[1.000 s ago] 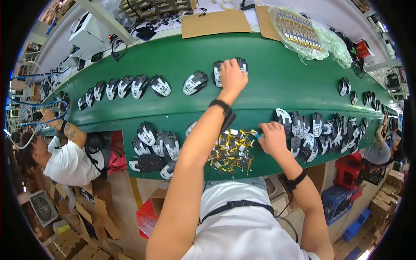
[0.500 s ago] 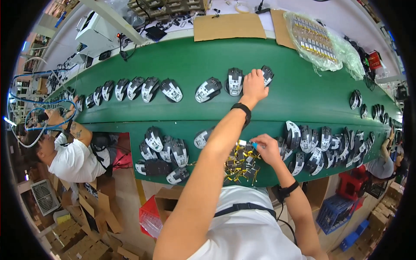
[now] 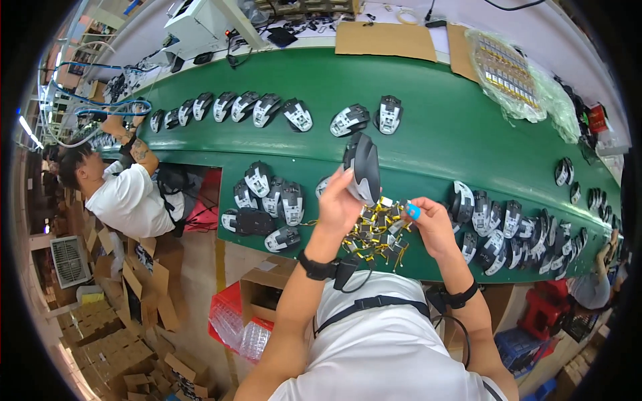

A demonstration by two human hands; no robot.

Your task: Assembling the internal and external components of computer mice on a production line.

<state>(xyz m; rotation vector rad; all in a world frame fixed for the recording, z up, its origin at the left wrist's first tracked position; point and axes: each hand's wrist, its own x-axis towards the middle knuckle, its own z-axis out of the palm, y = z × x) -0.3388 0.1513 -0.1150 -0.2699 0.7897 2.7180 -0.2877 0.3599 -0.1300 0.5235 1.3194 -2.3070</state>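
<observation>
My left hand (image 3: 339,206) grips a black and grey computer mouse (image 3: 364,168), lifted above the near strip of the green bench. Just right of it, my right hand (image 3: 433,226) is closed in a pinch, a blue cover on one fingertip. A small dark piece seems to lie at those fingertips, too small to make out. Below both hands lies a loose pile of small battery packs (image 3: 378,235) with yellow tape and thin wires. Beyond the held mouse, two mice stand on the far green strip, one (image 3: 389,115) upright and one (image 3: 350,120) tilted.
A row of mice (image 3: 244,107) runs left along the far strip. Clusters of mice stand near me at left (image 3: 274,199) and right (image 3: 495,234). Bagged battery trays (image 3: 508,70) and a cardboard sheet (image 3: 386,41) lie at the back. A co-worker (image 3: 130,200) sits at left.
My left hand has taken a mouse from the far strip and brought it back near the battery pile. My right hand stays by the pile. The view has shifted.
</observation>
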